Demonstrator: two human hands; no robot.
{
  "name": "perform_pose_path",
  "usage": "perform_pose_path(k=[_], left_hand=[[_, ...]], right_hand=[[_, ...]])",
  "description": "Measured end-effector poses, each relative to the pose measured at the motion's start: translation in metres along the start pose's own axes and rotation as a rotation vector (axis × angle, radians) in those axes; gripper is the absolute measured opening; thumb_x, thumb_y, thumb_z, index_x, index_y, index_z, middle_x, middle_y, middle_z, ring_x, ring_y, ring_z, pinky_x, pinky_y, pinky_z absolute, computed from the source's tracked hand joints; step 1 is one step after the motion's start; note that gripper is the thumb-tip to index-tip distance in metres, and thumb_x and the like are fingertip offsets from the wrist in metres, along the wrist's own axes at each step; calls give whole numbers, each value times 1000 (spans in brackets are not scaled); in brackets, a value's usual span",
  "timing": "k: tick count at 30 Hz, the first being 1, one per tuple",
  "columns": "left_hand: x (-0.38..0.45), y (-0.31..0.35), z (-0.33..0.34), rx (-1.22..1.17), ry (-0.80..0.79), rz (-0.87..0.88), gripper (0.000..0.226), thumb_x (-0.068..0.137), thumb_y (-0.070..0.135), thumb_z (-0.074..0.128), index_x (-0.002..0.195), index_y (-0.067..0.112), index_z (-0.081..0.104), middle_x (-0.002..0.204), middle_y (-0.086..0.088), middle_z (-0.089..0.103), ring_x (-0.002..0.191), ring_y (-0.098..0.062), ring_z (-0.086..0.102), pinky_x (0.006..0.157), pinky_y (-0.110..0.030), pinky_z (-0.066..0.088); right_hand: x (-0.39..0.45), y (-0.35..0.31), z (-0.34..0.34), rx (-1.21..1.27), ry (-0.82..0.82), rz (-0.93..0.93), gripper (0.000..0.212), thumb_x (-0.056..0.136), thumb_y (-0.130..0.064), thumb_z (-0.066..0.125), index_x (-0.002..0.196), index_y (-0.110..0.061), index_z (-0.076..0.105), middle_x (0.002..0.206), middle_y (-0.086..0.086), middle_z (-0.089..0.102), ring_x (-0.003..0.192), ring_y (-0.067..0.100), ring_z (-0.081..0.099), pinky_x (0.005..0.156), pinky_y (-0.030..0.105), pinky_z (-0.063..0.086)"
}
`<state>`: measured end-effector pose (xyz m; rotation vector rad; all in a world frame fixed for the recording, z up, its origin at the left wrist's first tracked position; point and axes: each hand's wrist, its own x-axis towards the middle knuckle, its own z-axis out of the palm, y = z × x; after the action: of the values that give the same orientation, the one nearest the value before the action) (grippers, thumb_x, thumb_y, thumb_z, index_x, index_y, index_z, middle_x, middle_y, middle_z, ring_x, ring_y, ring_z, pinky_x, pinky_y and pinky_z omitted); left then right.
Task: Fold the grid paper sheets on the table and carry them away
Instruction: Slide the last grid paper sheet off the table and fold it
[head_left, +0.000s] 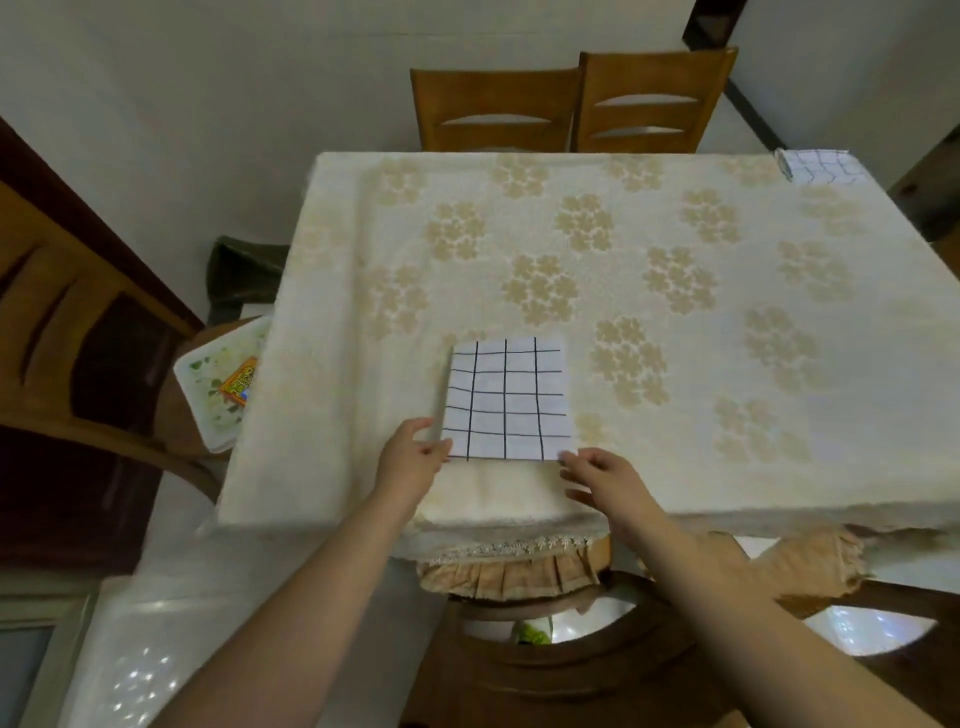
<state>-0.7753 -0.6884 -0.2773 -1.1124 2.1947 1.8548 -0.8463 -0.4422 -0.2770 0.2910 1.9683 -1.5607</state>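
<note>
Both hands at the near corners of the grid sheet, fold not yet made.

Your left hand (415, 457) pinches the near-left corner of the grid paper sheet (508, 399), which lies flat near the front edge of the desk (675, 260); your right hand (602, 478) touches the near-right corner with relaxed fingers, grasping nothing. Lift unevenly and the crease will likely run crooked, or the sheet may slide on the cloth. A second grid sheet (821, 165) waits at the far right corner, easily forgotten. No writing on either sheet is readable.

Two grid paper sheets (508, 400) (821, 165), two hands (413, 457) (602, 475) — two chairs (493, 111) (654, 98)
</note>
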Motion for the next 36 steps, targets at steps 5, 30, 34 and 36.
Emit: perform_pose_path(k=[5, 30, 34, 36], left_hand=[[5, -56, 12, 53, 4, -154, 43, 87, 14, 71, 126, 12, 53, 93, -8, 65, 82, -26, 67, 84, -43, 57], [14, -78, 12, -377, 200, -329, 38, 86, 2, 69, 120, 3, 54, 112, -17, 62, 88, -21, 66, 79, -26, 53], [16, -86, 10, -335, 204, -351, 39, 84, -3, 67, 121, 6, 57, 119, -15, 60, 102, -28, 64, 94, -33, 51], [14, -88, 9, -334, 195, -345, 40, 85, -5, 66, 123, 3, 56, 118, -11, 58, 106, -29, 63, 94, -32, 50]], right_hand=[[2, 41, 9, -63, 53, 150, 24, 86, -29, 72, 84, -5, 70, 85, 17, 70, 72, 22, 65, 68, 35, 56], [-4, 57, 27, 37, -3, 181, 30, 84, -7, 73, 105, -5, 52, 92, 20, 62, 65, 19, 64, 63, 30, 56], [-2, 54, 26, -13, 18, 127, 27, 85, -13, 72, 105, -6, 56, 79, 14, 64, 67, 19, 62, 62, 31, 54], [-1, 54, 24, -37, 20, 125, 24, 86, -15, 72, 102, -6, 56, 72, 11, 65, 66, 20, 61, 60, 32, 51]])
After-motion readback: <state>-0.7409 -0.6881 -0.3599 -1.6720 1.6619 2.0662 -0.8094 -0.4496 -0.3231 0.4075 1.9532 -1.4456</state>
